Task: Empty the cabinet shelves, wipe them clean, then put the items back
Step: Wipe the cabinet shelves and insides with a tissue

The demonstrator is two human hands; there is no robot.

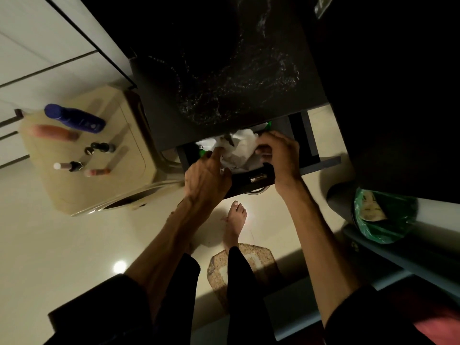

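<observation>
A dark drawer (308, 165) stands pulled out from under a black, dusty cabinet top (224, 78). A crumpled white bag (239, 148) lies inside it, with a green item (202, 153) showing to its left. My left hand (206, 180) grips the bag's left side over the drawer front. My right hand (278, 155) pinches the bag's right edge. A metal handle (258, 180) sits on the drawer front between my hands. What lies beneath the bag is hidden.
A beige stool (104, 185) at the left carries a blue bottle (74, 118), an orange tube (52, 131) and several small bottles (99, 148). A bin with a green liner (383, 217) stands at the right. My bare foot (235, 217) is on the pale tiled floor, next to a speckled mat (258, 260).
</observation>
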